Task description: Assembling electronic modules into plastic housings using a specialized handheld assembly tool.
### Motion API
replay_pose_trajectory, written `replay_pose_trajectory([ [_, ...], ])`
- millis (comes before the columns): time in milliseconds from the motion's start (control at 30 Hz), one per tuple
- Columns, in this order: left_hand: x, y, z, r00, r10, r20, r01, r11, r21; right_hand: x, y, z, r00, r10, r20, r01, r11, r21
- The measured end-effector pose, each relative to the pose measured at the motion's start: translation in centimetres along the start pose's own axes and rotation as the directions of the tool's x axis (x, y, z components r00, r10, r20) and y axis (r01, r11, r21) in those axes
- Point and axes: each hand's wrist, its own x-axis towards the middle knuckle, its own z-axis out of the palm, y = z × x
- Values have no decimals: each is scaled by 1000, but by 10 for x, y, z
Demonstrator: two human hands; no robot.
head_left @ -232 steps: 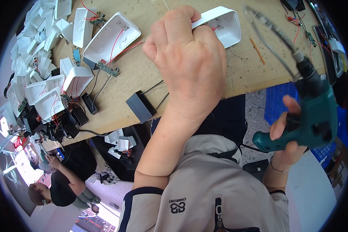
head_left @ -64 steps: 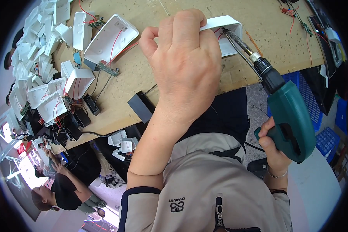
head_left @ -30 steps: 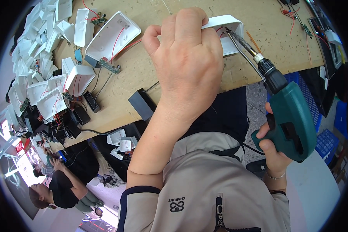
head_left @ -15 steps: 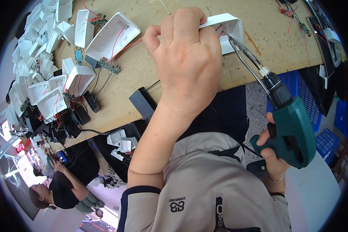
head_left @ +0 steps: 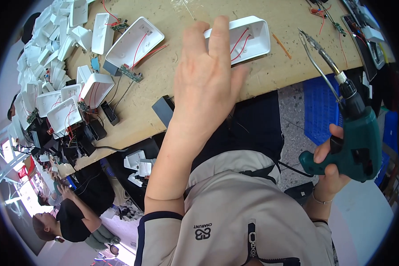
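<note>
A white plastic housing [head_left: 256, 43] lies on the table in front of me, two red wires running from small solder points inside it. Over its left end is my left hand [head_left: 206, 73], its fingers stretched and its thumb spread from them near the housing's front edge. Contact under the fingers is hidden. My right hand [head_left: 330, 166] is wrapped around the grip of a green pistol-shaped soldering gun [head_left: 361, 144]. The gun's tip and thin curved feed tube point up, apart from the housing, to its right.
Left of my hand stand more white housings [head_left: 135, 42] with green circuit boards [head_left: 132, 74]; a large heap of white casings [head_left: 46, 48] lies beyond. A black box [head_left: 163, 111] sits by the table's front edge. A blue crate [head_left: 321, 111] stands below right. Another person [head_left: 73, 217] is at lower left.
My right hand has drawn the soldering gun right, its tip out of the housing. My left hand has loosened, with fingers and thumb spreading and shifting left, uncovering more of the housing.
</note>
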Motion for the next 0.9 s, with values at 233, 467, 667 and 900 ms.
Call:
replay_pose_trajectory([
  [233,-30,-8,-49,991,-122,-52,100,942,-319,5,-3,-9,990,-45,136,41,999,33],
  [467,-160,-46,-167,821,-425,381,571,610,-550,19,11,-12,927,-236,291,183,963,198],
  [667,-313,-104,-178,492,-807,326,867,488,-100,25,11,4,904,-269,333,189,948,255],
  [900,-206,-75,-187,609,-559,563,762,609,-219,22,4,10,928,-247,279,198,961,193],
])
